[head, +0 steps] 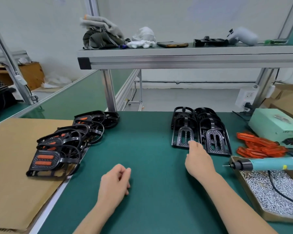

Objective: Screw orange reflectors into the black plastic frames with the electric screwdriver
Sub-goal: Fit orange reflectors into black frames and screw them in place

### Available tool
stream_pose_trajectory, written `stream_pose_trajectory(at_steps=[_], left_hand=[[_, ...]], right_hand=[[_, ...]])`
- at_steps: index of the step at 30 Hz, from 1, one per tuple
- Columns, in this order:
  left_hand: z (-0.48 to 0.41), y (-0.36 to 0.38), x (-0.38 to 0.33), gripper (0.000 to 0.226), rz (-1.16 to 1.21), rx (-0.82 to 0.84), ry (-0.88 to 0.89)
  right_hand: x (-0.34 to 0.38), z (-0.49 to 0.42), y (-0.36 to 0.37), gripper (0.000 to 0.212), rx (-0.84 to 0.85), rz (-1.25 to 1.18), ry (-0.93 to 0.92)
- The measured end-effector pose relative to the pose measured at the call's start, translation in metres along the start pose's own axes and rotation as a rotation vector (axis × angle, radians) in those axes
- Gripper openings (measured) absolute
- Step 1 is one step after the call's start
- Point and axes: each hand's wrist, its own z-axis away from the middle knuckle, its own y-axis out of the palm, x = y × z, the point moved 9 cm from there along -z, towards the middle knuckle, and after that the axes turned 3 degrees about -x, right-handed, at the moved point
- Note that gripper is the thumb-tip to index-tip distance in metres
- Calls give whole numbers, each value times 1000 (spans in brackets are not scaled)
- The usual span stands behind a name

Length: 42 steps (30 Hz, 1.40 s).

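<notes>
Two stacks of bare black plastic frames [200,130] stand at the back right of the green mat. My right hand [199,157] reaches to the front edge of the left stack, fingertips touching the nearest frame [183,135]. My left hand [115,181] rests on the mat with loosely curled fingers and holds nothing. Loose orange reflectors [259,146] lie in a pile right of the stacks. The teal electric screwdriver [267,164] lies across the screw box, bit pointing left. Frames fitted with orange reflectors [57,149] are piled at the left.
A cardboard box of small silver screws [274,195] sits at the right edge. A pale green power unit [276,127] stands behind the reflectors. Brown cardboard [15,162] covers the left side. An aluminium shelf [184,56] with cloths and a phone hangs overhead.
</notes>
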Motion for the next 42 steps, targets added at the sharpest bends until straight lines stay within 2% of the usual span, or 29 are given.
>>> stream_pose_trajectory(at_steps=[4, 11, 13, 16, 19, 23, 28, 31, 34, 38, 42], left_hand=[[2, 34, -31, 28, -73, 107, 158], [0, 34, -28, 23, 20, 115, 155], [1, 32, -33, 20, -4, 74, 198], [11, 33, -53, 19, -114, 39, 415], [26, 43, -69, 35, -258, 83, 637], [39, 54, -78, 45, -363, 137, 775], [46, 55, -85, 57, -392, 81, 820], [50, 54, -93, 59, -318, -4, 822], [55, 51, -99, 43, -218, -108, 819], [57, 45, -100, 26, -97, -139, 815], [50, 35, -90, 14, -30, -192, 669]], right_hand=[[-2, -11, -2, 37, 27, 134, 26], [-3, -3, 2, 47, -59, 163, -65], [-2, 4, 3, 48, -83, 130, -94], [-2, 16, -3, 44, -141, 70, -130], [4, 31, -13, 38, -187, 39, -165], [13, 59, -19, 30, -159, 3, -225], [36, 84, -52, 24, -267, -72, -358], [60, 97, -78, 28, -370, -77, -494], [80, 110, -93, 30, -418, -63, -603], [104, 126, -98, 23, -432, -65, -761], [101, 121, -95, 28, -410, -185, -741]])
